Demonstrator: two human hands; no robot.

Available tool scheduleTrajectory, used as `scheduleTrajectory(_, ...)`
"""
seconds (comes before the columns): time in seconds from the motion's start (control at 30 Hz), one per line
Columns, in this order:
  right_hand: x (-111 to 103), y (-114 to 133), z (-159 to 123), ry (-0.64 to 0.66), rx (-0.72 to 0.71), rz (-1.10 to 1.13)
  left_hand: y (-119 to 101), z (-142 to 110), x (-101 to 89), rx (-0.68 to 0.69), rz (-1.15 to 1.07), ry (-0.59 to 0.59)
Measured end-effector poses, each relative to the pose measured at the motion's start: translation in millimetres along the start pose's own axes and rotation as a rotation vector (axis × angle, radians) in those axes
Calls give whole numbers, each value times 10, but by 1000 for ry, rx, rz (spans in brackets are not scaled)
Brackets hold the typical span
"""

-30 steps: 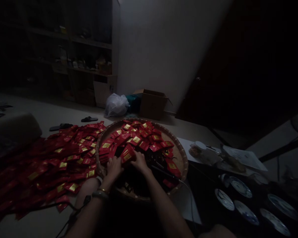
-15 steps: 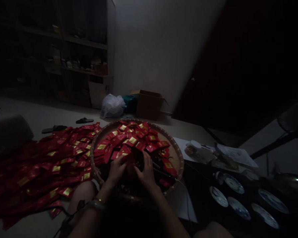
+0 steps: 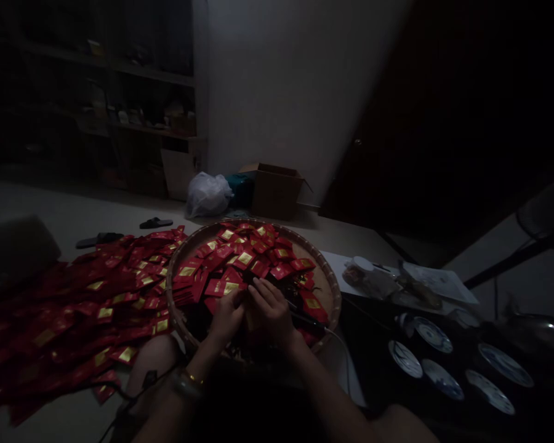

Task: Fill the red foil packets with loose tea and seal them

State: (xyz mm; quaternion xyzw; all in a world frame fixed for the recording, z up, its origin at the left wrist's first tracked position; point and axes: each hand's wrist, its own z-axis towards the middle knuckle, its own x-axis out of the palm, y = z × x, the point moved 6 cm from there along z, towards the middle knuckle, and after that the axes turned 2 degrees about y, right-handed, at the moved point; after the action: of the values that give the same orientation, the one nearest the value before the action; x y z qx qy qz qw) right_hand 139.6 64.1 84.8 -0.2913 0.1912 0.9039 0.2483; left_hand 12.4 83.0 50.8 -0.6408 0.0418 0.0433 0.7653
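Note:
A round woven bamboo tray (image 3: 329, 280) lies in front of me, heaped with small red packets (image 3: 244, 258) bearing gold labels. Over its near half, my left hand (image 3: 228, 315) and my right hand (image 3: 273, 312) meet with fingertips pinched on the top edge of one red packet (image 3: 253, 320). That packet is dim and mostly hidden by my fingers. A dark stick-like tool (image 3: 310, 321) with a pale cable rests on the tray's right side, close to my right hand. Dark loose bits lie among the packets there.
More red packets (image 3: 96, 320) cover the floor at left, near slippers (image 3: 156, 223). A white plastic bag (image 3: 208, 194) and an open cardboard box (image 3: 277, 192) stand by the wall. At right are several blue-and-white saucers (image 3: 434, 335), a lidded jar (image 3: 361, 271) and a metal pot (image 3: 542, 335).
My hands have come together from either side of the packet, and the fingers now pinch its top edge. My right hand has swung left over it. The view has shifted slightly.

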Motion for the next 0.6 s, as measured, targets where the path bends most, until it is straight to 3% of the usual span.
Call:
scheduleTrajectory(0.17,-54,-53,-53,-27,29,-97,-22,-11,26,-4,13,-9)
scheduleTrajectory(0.37,-44,-79,58,145,8,-69,-51,-27,58,43,31,69)
scheduleTrajectory(0.6,-100,-52,66,226,-64,-1,-94,55,32,-8,112,148)
